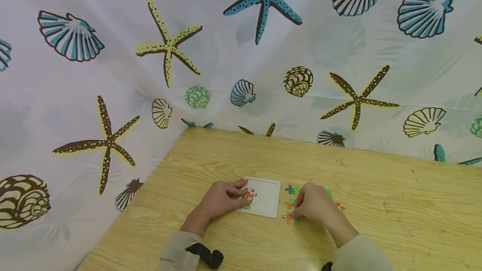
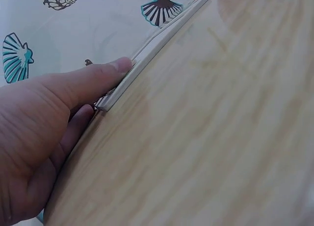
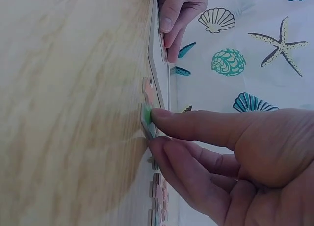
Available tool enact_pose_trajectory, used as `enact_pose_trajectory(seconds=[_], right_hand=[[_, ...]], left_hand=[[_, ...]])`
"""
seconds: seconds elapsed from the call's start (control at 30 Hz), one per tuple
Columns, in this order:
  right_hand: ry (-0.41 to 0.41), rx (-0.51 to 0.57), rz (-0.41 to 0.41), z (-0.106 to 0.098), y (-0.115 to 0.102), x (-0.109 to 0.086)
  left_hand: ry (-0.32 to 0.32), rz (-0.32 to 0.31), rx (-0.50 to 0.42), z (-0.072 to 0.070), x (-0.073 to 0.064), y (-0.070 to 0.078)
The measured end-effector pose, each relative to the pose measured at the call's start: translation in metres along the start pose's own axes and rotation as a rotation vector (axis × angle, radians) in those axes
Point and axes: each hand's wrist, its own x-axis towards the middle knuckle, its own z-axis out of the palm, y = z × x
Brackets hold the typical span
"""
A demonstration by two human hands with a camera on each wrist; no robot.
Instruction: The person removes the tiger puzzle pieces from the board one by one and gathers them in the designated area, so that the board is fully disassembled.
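A white square puzzle tray (image 1: 268, 198) lies on the table, with orange and green puzzle pieces (image 1: 250, 194) joined along its left side. My left hand (image 1: 222, 198) rests on the tray's left part, thumb and fingers spread over the border and pieces. In the left wrist view its thumb (image 2: 110, 71) lies against the tray's edge (image 2: 152, 49). Right of the tray, my right hand (image 1: 314, 204) pinches a green puzzle piece (image 3: 147, 114) between thumb and fingers, low over the table. An orange piece (image 3: 148, 88) sits close beside it. My right hand hides part of the loose pieces.
Several loose pieces lie around my right hand, among them a teal and green one (image 1: 291, 189) and an orange one (image 1: 340, 206). The wooden table (image 1: 395, 208) meets a white curtain (image 1: 226, 62) printed with shells and starfish at the back and left.
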Motion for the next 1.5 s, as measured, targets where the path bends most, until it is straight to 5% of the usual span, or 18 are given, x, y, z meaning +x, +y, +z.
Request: enact_pose_trajectory(seconds=[0.4, 0.93, 1.2, 1.5], right_hand=[[0.022, -0.012, -0.081, -0.003, -0.012, -0.002], [-0.018, 0.122, -0.17, 0.024, -0.038, 0.02], [-0.016, 0.262, -0.126, 0.038, -0.039, 0.034], [-0.027, 0.288, -0.101, 0.044, -0.037, 0.042]], left_hand=[[0.022, -0.019, -0.049, 0.001, 0.0, 0.0], [0.035, -0.014, -0.034, 0.001, 0.002, -0.004], [0.034, -0.024, -0.029, -0.001, 0.002, -0.003], [0.02, -0.033, -0.028, -0.001, 0.003, -0.003]])
